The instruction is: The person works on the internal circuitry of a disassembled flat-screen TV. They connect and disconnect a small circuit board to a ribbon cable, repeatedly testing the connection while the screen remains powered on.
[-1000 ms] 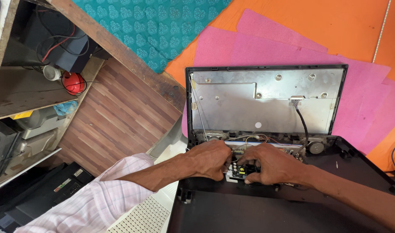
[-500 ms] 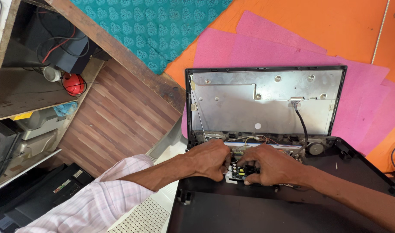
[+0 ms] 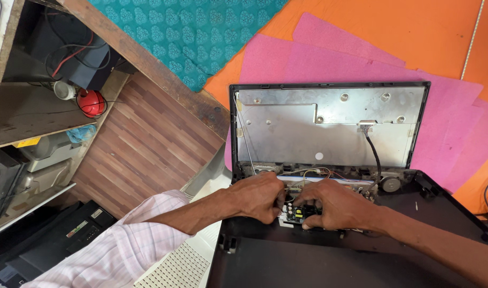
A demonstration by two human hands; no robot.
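Both grips close on the small circuit board [image 3: 297, 214]: the left hand [image 3: 262, 196] pinches at its left edge among the thin wires [image 3: 313, 172], and the right hand [image 3: 337, 205] clamps fingers over its right side. The board sits at the hinge of the opened monitor [image 3: 329, 128], in front of the metal back plate [image 3: 286, 133]. A hard tug could snap those wires or strain the black cable [image 3: 375, 154]. The black cover [image 3: 329, 261] lies on pink sheets [image 3: 452, 144]
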